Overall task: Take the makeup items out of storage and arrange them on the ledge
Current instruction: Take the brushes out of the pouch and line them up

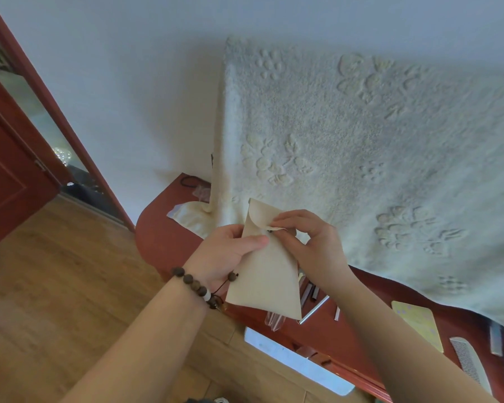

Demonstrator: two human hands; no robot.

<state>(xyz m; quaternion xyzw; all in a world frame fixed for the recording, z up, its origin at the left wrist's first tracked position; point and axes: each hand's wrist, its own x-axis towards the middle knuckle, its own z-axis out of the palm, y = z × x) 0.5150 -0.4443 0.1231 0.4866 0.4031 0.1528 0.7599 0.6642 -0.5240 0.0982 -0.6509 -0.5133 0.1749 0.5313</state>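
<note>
1. Right hand (309, 245): thumb and forefinger pinch the rounded flap (264, 218) of a beige pouch (266, 274), lifting it off the snap.
2. Left hand (230, 251): fingers curled round the pouch's left edge, thumb pressed flat on its front just below the flap.
3. Pouch is held in the air above the ledge's (163, 237) front edge, between both hands; contents not visible.
4. Bead bracelet (198, 286) on the left wrist, touching the pouch's lower left side.
5. On the ledge below the pouch: slim makeup sticks (310, 293) and a silver tube (314, 309), lying flat.
6. Toward the ledge's right end: yellow card (419, 324), white comb (469, 362).
7. Cream blanket (361, 158) hangs over the ledge's back edge.
</note>
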